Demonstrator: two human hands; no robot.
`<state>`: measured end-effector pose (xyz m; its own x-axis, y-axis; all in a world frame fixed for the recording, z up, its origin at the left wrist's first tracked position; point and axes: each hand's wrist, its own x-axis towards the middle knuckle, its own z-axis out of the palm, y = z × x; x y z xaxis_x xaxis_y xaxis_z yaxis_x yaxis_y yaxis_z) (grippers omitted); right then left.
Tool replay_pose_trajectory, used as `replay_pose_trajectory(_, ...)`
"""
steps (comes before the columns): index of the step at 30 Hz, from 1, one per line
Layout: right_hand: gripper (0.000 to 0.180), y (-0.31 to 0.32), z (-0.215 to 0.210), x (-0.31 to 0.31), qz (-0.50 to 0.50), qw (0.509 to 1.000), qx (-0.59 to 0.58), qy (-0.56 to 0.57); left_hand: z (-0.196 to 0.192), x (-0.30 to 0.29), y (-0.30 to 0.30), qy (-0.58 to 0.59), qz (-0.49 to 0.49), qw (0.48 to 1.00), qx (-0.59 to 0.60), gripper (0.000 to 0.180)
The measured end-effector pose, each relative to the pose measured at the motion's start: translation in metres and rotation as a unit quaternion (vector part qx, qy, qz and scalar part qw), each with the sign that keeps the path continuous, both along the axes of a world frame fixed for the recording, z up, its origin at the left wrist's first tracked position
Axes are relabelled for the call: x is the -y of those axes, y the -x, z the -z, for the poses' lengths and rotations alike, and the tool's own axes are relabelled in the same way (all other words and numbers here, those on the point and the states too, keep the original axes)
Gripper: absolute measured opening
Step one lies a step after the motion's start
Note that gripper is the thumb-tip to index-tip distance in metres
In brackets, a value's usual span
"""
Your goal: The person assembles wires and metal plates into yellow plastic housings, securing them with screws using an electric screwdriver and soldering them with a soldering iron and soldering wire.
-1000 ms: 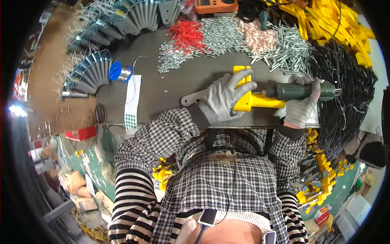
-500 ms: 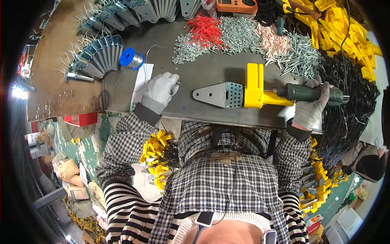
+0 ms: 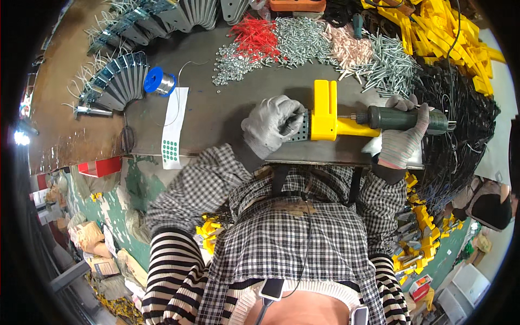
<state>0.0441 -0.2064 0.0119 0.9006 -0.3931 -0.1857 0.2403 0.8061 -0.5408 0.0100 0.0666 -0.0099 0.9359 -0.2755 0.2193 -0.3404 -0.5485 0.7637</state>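
- The right hand (image 3: 400, 140) has its fingers wrapped around the dark green powered screwdriver (image 3: 406, 118), holding it low over the near edge of the table (image 3: 216, 116).
- The screwdriver lies nearly level with its long axis running left to right; its bit points left, into the yellow plastic piece (image 3: 327, 115).
- The left hand (image 3: 271, 123) rests on the grey perforated metal bracket (image 3: 299, 125), fingers curled down on it, pinning it just left of the yellow piece.
- The yellow piece sits against the bracket's right end; its tall block runs near to far, and an arm reaches right toward the tool.
- Judging by this, the parts are already placed and lined up, and the fastening looks to be in hand; whether a screw is seated cannot be told, as the joint is hidden.
- Far on the table lie heaps of silver screws (image 3: 303, 35) and red plugs (image 3: 254, 35), with more yellow parts (image 3: 433, 27) at far right, so further pieces likely remain.
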Motion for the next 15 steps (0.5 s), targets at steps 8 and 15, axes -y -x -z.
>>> replay_pose_trajectory(8, 0.035, 0.0, 0.005, 0.003, 0.004, 1.0, -0.008, -0.018, 0.014, 0.01, 0.003, 0.002, -0.046, 0.996, 0.077, 0.018)
replay_pose_trajectory(15, 0.031, 0.003, 0.013, 0.008, 0.013, 1.0, 0.013, -0.01, 0.009, 0.009, 0.003, -0.059, -0.041, 0.993, 0.09, 0.019)
